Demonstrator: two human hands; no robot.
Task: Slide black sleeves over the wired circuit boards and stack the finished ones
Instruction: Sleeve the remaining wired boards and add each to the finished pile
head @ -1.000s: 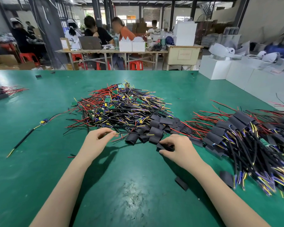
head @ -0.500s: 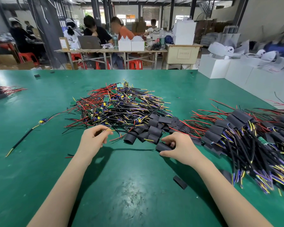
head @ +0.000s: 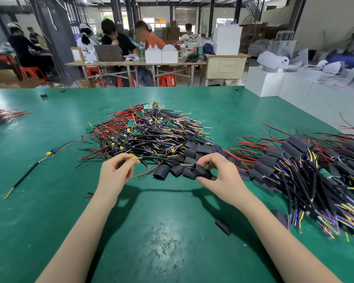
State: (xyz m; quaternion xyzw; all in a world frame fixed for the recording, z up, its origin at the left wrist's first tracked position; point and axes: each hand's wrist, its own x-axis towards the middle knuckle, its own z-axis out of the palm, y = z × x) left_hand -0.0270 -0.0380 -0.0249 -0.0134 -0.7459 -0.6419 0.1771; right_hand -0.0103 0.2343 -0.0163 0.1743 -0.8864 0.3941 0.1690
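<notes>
The left hand (head: 117, 172) pinches the wire ends (head: 134, 158) taut, so they can enter the sleeve (head: 202, 172). The right hand (head: 219, 174) grips this sleeve, its mouth facing the wires, near the finished stack (head: 307, 166) by the worktop's (head: 49, 211) right edge.

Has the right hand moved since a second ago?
Yes. The right hand has lifted off the green table with a black sleeve, pinching it above the loose sleeves.

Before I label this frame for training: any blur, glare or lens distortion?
Head view: hands and sleeve sharp; finished stack smears toward the right edge; wide-angle bends the background; soft glare on the green table; arm shadows soft.
</notes>
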